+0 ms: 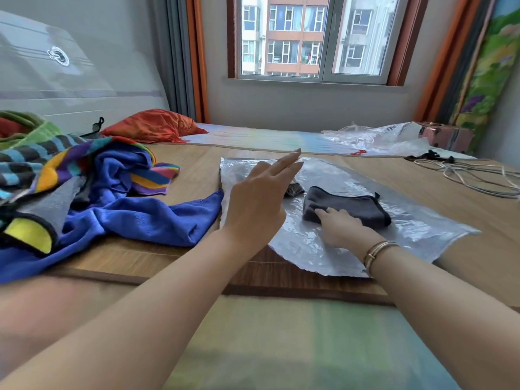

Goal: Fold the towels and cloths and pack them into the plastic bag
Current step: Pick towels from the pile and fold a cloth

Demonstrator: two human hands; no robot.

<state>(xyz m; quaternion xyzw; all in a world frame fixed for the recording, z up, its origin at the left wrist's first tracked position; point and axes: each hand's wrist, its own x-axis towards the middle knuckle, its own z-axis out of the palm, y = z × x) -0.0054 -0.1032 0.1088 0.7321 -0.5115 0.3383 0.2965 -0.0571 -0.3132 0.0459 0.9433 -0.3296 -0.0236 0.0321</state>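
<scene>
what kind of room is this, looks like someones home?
Most likely a bedroom in a flat. The work surface looks like a bed with a headboard and an orange pillow, and the curtained window looks onto apartment blocks. A pile of towels lies on the bed.

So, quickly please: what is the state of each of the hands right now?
Left hand: open, fingers straight, raised over the plastic bag, holding nothing.
Right hand: open, pressing flat on the folded grey cloth.
</scene>
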